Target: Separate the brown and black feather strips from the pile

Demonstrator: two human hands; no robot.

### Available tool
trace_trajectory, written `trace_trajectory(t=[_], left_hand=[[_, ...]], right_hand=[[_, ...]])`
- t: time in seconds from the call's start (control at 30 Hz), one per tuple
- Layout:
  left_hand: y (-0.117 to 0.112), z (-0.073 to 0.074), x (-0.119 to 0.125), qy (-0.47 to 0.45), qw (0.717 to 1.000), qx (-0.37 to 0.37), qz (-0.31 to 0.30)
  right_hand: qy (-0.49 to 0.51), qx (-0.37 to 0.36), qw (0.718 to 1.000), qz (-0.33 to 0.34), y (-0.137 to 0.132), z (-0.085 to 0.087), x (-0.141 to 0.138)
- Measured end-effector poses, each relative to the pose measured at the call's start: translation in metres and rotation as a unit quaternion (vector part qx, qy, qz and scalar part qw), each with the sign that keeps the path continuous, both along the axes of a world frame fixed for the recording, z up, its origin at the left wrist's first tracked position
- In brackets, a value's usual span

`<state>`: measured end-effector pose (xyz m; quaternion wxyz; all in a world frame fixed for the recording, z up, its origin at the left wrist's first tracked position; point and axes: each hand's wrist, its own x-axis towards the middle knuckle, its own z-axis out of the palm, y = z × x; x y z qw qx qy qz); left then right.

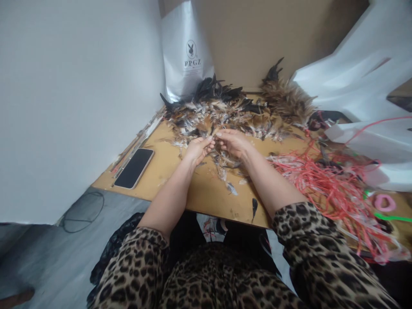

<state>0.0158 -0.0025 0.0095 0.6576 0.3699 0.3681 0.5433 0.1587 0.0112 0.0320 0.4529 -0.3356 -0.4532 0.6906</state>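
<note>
My left hand (200,149) and my right hand (232,143) meet over the near side of a loose pile of feathers (225,113). Thumb and fingers are pinched together on both, fingertips almost touching. A small brown feather (206,126) shows just above the fingertips, and they seem to grip it; its lower end is hidden by the fingers. Brown, white and black feathers make up the pile, with long black ones at the back. Below my hands, a few whitish loose feathers (231,187) lie on the tan table (206,189).
A dark-screened phone (134,168) lies at the table's left. Tangled red strings (322,180) cover the right side, near a pink ring (384,203). A white printed bag (188,56) stands behind; a brown feather bundle (286,101) and white plastic (357,64) are at right.
</note>
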Motion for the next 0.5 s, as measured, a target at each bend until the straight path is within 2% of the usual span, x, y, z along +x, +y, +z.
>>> trace_trajectory(t=[0.23, 0.37, 0.5], left_hand=[[-0.004, 0.002, 0.005, 0.079, 0.996, 0.039, -0.012], [-0.005, 0.002, 0.007, 0.142, 0.987, 0.067, 0.024], [-0.004, 0.001, 0.006, 0.167, 0.982, 0.086, 0.025]], right_hand=[[-0.025, 0.066, 0.995, -0.077, 0.004, -0.010, -0.005], [-0.024, 0.059, 0.993, -0.099, 0.003, -0.012, -0.008], [-0.008, 0.037, 0.995, -0.087, 0.000, -0.011, -0.009]])
